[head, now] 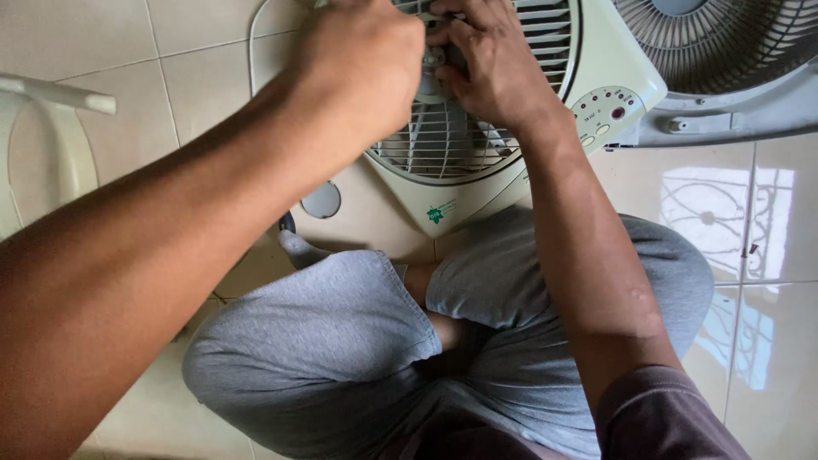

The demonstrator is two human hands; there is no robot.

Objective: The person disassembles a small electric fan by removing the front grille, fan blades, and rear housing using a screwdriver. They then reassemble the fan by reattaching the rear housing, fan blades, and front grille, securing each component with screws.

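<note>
A cream box fan [400,213] lies flat on the tiled floor in front of my crossed legs in grey shorts. Both hands meet over the middle of its round slatted grille [443,149]. My left hand [362,64] is a closed fist pressed at the hub; whatever it grips is hidden. My right hand [490,60] curls its fingers around a small grey knob [436,58] at the grille's centre. A button panel [607,111] sits on the fan's right corner.
A second fan housing with a grey grille [724,51] lies at the top right. A white plastic frame [51,128] stands at the left edge. Glossy beige floor tiles [724,221] lie to the right.
</note>
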